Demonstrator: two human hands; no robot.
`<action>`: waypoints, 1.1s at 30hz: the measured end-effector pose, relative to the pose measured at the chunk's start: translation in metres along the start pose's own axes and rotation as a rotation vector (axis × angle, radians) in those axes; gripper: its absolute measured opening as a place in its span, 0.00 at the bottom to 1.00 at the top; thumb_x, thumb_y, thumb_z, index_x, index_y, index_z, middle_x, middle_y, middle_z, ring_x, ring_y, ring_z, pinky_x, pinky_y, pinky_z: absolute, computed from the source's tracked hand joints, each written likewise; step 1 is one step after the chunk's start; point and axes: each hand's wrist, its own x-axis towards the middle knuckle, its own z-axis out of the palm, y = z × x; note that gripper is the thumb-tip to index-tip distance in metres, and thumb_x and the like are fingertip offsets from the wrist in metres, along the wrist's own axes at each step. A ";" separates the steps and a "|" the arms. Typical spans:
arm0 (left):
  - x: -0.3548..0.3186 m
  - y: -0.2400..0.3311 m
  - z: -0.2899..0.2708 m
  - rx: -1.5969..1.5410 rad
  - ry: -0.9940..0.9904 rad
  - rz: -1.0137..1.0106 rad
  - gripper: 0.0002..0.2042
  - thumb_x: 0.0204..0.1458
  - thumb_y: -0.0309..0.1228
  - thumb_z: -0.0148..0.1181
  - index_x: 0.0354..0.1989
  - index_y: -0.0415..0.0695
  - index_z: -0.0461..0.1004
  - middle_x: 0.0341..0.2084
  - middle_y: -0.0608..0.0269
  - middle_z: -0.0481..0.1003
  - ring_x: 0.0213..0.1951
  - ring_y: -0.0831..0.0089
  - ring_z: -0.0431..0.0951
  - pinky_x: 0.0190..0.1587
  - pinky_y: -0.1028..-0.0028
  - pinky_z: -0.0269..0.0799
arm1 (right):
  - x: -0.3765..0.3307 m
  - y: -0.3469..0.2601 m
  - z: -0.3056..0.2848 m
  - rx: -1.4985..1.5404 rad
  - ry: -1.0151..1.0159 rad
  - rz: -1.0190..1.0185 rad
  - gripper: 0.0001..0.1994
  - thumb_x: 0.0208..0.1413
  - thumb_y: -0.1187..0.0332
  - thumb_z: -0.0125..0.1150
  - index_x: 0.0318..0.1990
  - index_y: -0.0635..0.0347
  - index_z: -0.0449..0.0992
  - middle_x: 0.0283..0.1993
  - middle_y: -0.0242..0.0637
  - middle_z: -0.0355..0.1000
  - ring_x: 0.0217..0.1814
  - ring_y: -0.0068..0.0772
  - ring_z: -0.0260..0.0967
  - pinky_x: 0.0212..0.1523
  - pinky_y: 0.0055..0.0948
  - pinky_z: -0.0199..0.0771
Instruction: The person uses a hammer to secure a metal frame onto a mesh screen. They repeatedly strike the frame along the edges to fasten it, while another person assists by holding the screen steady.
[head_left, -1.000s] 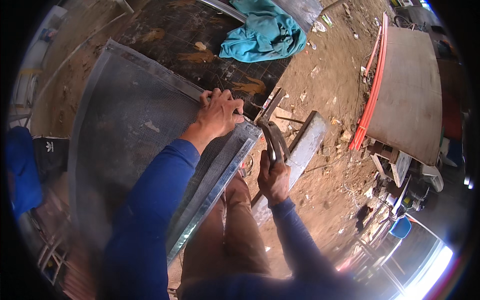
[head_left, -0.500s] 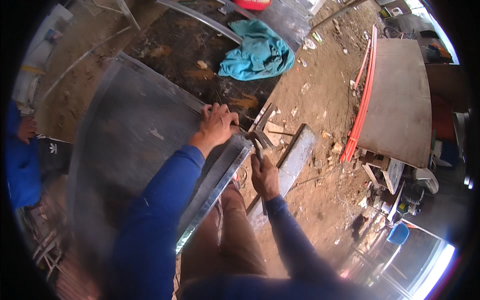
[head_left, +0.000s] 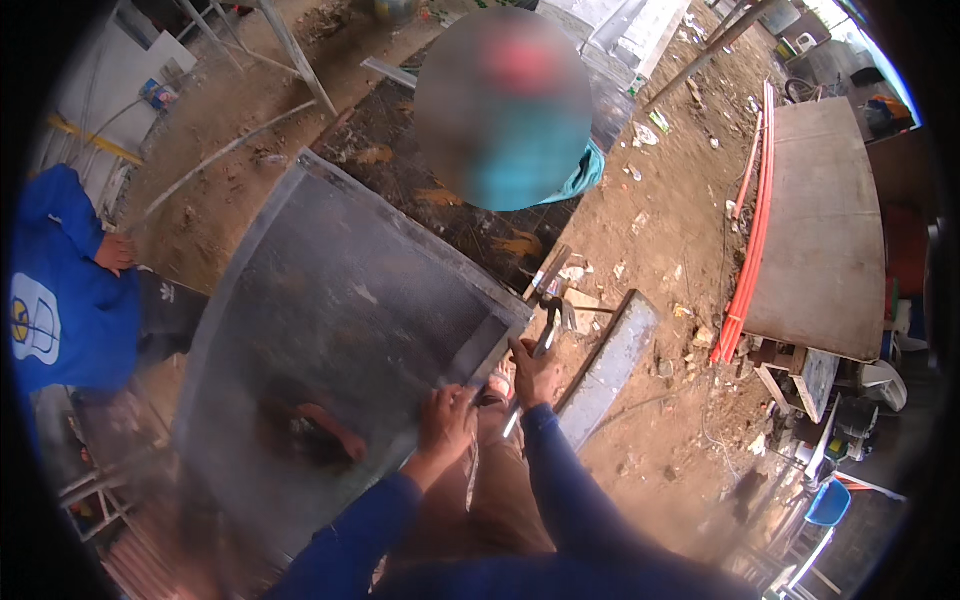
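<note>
While the left hand (head_left: 447, 415) clamps the mesh frame's (head_left: 350, 300) lower edge, the right hand (head_left: 533, 368) grips pliers (head_left: 547, 335) at its corner, bare dirt (head_left: 660, 240) beyond

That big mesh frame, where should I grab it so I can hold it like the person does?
Grab the mesh frame by its solid metal edge bar, not the wire mesh, which probably gives no firm hold. Coming from the near edge looks best: the left hand already grips there, while the right hand holds pliers at the corner. The edge faces the person's lap, so it's easiest to reach.
</note>
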 end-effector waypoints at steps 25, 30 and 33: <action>0.036 0.038 0.014 -0.313 0.154 -0.379 0.18 0.49 0.11 0.71 0.47 0.44 0.86 0.47 0.55 0.76 0.50 0.53 0.79 0.54 0.57 0.77 | 0.262 0.216 -0.182 -1.032 -0.019 -0.094 0.18 0.68 0.56 0.71 0.52 0.62 0.76 0.53 0.59 0.78 0.59 0.71 0.76 0.59 0.64 0.76; 0.030 0.036 0.031 -0.430 0.026 -0.536 0.18 0.55 0.11 0.68 0.53 0.39 0.82 0.52 0.51 0.71 0.55 0.56 0.79 0.57 0.59 0.83 | 0.273 0.290 -0.178 -0.819 0.049 -0.047 0.21 0.69 0.60 0.70 0.58 0.65 0.71 0.57 0.61 0.71 0.59 0.71 0.71 0.58 0.63 0.72; 0.042 0.037 0.024 -0.355 0.000 -0.468 0.17 0.57 0.11 0.67 0.54 0.37 0.80 0.54 0.52 0.69 0.55 0.57 0.80 0.59 0.60 0.84 | 0.289 0.311 -0.178 -0.829 0.108 -0.133 0.22 0.69 0.60 0.71 0.59 0.66 0.71 0.55 0.59 0.70 0.58 0.68 0.70 0.59 0.61 0.71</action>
